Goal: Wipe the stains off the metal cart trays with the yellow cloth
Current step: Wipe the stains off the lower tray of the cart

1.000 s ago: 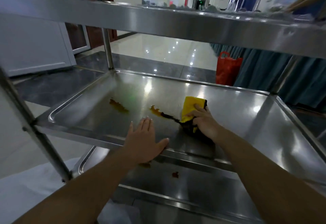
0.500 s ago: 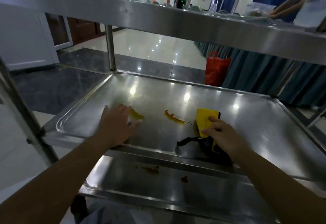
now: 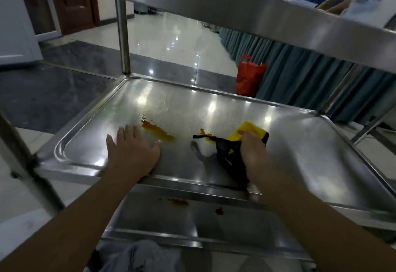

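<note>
The middle metal tray (image 3: pixel 289 126) of the cart carries an orange-brown stain (image 3: pixel 157 131) left of centre and a smaller one (image 3: pixel 204 131) beside the cloth. My right hand (image 3: pixel 254 153) presses the yellow cloth (image 3: pixel 248 131), which has a black underside and a black strap trailing left. My left hand (image 3: pixel 131 150) lies flat on the tray, fingers spread, just left of the larger stain. The bottom tray (image 3: pixel 150 214) shows an orange stain (image 3: pixel 179 201) and a small red spot (image 3: pixel 219 211).
The top shelf (image 3: pixel 257 12) of the cart overhangs the work area. A cart post (image 3: pixel 123 36) stands at the far left corner, another (image 3: pixel 27 164) at the near left. A red bag (image 3: pixel 249 77) sits on the floor by teal table skirting (image 3: pixel 300 74).
My left hand shifted left across the tray and now rests beside the larger stain. My right hand drew the cloth right of the smaller stain. The camera tilted downward.
</note>
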Demonstrator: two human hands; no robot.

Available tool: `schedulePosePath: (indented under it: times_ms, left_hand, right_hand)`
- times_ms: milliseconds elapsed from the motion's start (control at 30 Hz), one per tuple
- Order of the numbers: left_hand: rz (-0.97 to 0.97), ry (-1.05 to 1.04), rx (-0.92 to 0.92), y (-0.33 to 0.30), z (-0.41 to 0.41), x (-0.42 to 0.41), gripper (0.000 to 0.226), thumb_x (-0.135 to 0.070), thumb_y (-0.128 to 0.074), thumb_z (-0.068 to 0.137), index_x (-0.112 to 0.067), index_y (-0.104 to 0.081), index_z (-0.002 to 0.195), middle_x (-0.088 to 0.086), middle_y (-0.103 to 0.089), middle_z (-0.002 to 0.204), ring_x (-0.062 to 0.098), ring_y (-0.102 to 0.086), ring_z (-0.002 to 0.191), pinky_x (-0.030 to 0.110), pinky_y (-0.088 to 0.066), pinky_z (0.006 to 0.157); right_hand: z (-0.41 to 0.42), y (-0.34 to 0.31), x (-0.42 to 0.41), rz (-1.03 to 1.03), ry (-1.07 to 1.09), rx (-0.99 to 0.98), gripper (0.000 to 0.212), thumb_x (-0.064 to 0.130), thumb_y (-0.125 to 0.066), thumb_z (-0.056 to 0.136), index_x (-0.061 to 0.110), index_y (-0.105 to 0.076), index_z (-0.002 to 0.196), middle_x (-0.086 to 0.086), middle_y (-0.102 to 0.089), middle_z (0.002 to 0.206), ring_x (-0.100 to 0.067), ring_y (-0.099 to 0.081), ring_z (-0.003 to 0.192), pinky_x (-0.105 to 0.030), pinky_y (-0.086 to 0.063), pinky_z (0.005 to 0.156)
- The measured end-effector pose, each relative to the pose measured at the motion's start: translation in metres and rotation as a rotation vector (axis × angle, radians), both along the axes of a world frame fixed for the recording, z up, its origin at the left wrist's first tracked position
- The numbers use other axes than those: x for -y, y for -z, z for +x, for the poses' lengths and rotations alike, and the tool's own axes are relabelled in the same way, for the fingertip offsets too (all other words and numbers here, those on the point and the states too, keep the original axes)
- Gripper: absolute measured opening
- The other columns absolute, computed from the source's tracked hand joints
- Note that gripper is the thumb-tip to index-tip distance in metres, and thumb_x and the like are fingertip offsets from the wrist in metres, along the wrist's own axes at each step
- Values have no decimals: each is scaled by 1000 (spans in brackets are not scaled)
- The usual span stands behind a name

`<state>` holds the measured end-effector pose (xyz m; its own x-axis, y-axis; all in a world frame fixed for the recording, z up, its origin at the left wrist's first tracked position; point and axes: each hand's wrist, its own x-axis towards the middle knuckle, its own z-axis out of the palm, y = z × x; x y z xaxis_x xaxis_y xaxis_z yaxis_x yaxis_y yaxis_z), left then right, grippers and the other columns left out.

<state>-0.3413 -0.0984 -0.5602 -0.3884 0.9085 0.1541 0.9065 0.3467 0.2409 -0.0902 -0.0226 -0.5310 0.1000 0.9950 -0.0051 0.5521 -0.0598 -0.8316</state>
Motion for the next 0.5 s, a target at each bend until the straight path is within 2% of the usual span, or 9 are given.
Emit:
schedulePosePath:
  times_ms: [67,100,133,200,333,433,500]
  left_hand:
    - [0,3,-21,2,0,0,75,-55,-39,91,1,-32,140,21,-34,148,35,-27,140,56,-19,113]
    - [-1,4,-41,3,0,0,76,-56,-40,91,2,-34,139,23,-36,147,36,-29,139,57,-20,112]
    - [-8,5,-64,5,0,0,76,-56,-40,91,3,-35,139,24,-37,146,38,-29,138,58,-20,111]
    - [-40,-2,-62,4,1,-2,76,-58,-36,92,2,-33,139,25,-34,147,40,-27,139,59,-18,111]
    - [-62,13,-125,3,6,-4,80,-59,-20,91,2,-35,141,28,-31,147,43,-25,138,62,-16,110]
    - [-83,43,-118,0,4,-3,87,-60,-16,82,2,-35,141,29,-31,148,45,-25,138,64,-17,109]
    - [-89,42,-96,0,4,-4,89,-60,-16,81,1,-35,142,29,-30,149,45,-24,139,64,-16,110]
  right_hand:
    - [8,-6,4,9,-63,90,37,12,-33,92,27,-66,102,-8,-52,132,-31,-45,125,-43,-30,111]
    - [16,-10,7,18,-152,224,36,12,-37,92,30,-66,102,-6,-52,131,-29,-45,124,-37,-31,108]
    - [24,-14,9,27,-250,380,33,14,-41,93,29,-65,109,-5,-49,134,-28,-42,127,-33,-30,106]
    - [45,-20,9,60,-393,592,35,17,-49,93,31,-59,124,-5,-36,148,-31,-27,138,-39,-23,112]
    - [67,-13,15,110,-560,720,44,24,-50,96,41,-42,136,3,-1,160,-30,-2,146,-47,-11,117]
    - [71,-8,19,118,-639,643,47,30,-47,98,44,-30,139,7,9,159,-25,4,147,-45,-13,118]
    - [69,-9,20,115,-663,668,48,40,-46,96,50,-26,139,8,11,159,-25,4,147,-44,-12,118]
